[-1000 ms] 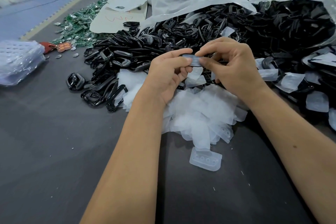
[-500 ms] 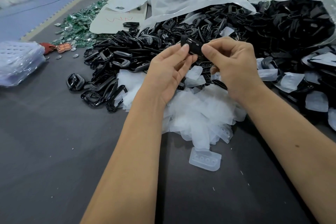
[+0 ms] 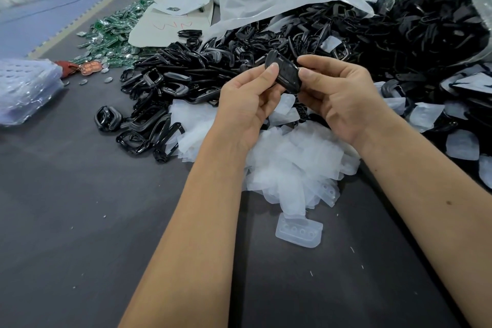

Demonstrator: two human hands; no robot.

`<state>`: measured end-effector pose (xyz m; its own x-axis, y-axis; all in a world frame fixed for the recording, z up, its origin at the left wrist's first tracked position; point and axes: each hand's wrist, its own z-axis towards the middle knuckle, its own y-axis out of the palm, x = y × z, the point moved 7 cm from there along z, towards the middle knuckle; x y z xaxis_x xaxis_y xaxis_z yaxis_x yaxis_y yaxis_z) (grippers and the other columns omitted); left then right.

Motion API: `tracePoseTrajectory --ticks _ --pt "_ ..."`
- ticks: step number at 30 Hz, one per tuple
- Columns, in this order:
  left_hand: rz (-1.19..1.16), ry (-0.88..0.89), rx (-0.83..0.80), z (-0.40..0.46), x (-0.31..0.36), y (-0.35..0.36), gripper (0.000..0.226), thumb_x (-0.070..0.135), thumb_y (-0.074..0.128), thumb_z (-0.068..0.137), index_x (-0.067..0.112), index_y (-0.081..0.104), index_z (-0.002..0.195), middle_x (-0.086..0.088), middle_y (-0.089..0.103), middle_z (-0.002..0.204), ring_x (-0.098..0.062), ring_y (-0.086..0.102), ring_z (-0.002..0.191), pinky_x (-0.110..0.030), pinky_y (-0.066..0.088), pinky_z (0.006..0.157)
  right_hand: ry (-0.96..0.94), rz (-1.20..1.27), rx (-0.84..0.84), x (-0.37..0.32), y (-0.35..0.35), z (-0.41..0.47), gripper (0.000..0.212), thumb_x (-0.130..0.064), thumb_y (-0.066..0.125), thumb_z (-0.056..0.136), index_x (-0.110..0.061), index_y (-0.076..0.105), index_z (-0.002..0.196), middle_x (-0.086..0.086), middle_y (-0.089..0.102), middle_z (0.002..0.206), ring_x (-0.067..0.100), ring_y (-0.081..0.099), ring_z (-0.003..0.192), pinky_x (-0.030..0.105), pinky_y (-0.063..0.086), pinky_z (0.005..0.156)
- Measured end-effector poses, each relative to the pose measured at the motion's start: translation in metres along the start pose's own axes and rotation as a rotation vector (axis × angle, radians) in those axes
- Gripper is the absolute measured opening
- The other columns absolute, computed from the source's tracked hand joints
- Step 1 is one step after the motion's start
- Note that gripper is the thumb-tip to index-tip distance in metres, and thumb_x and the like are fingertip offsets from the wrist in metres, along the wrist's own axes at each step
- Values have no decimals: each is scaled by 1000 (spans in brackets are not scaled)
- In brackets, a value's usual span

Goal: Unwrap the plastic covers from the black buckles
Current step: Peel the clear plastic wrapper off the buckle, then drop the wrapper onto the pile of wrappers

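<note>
While hands pinch a buckle, piles crowd close.

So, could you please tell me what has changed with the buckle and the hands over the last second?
The buckle was held flat between both thumbs inside a cloudy cover; now it is tilted up on edge and looks bare and black. The left hand and right hand have spread a little apart, both pinching it throughout. The pile of removed covers and the heap of buckles lie as before.
</note>
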<state>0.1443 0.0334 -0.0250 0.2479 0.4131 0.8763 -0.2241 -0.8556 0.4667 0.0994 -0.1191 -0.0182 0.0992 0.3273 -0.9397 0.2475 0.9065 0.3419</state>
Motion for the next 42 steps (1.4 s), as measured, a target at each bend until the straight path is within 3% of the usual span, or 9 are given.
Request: tracePoseTrajectory --ticks 9,16,21,26,32,35,38,42 --pt "9 2 -50 -2 0 4 8 10 65 101 13 71 96 -2 76 89 -11 70 80 -26 60 82 -51 56 -2 -5 2 -2 16 0 75 86 -9 73 98 5 78 86 17 74 77 29 59 75" --pt "76 63 6 -4 3 2 11 11 65 101 12 70 91 -7 68 88 -8 59 69 -20 56 65 -24 8 -30 -2 3 -1 18 0 72 91 -6 70 108 6 76 88 16 71 78 29 60 77" --pt "72 71 29 -4 3 2 11 10 64 101 12 68 92 -7 68 89 -9 61 71 -22 56 72 -59 -85 -73 -3 2 -1 15 -2 75 89 -14 77 99 6 78 92 19 73 88 33 61 83" --pt "77 53 26 -5 3 3 13 11 65 100 14 68 88 -9 70 97 -17 64 86 -23 58 75 -101 -127 -110 -5 0 -2 26 -9 84 71 -16 79 96 5 78 88 20 74 88 34 61 87" --pt "66 51 -14 -7 7 7 6 12 64 101 13 68 96 -15 67 111 -24 61 103 -41 56 103 -132 -28 -199 -8 3 -1 29 -8 83 71 -13 79 99 5 79 90 18 75 88 27 59 86" --pt "61 52 -29 -9 8 9 7 10 61 102 10 68 99 -18 65 112 -27 59 106 -48 51 109 -140 1 -222 -7 5 -1 30 -5 81 73 -11 77 103 4 78 88 16 75 86 27 58 86" --pt "58 61 -43 -9 8 9 8 9 60 103 7 68 101 -18 69 107 -26 63 100 -45 55 105 -157 -13 -227 -9 4 -2 34 -6 81 74 -9 75 108 6 79 90 18 75 90 28 58 89" --pt "96 108 -21 -7 10 3 8 7 60 102 6 66 97 -7 75 82 -12 70 68 -30 64 77 -228 -259 -115 -13 -1 -4 34 -8 86 74 -6 76 107 11 80 95 23 77 92 31 59 92"
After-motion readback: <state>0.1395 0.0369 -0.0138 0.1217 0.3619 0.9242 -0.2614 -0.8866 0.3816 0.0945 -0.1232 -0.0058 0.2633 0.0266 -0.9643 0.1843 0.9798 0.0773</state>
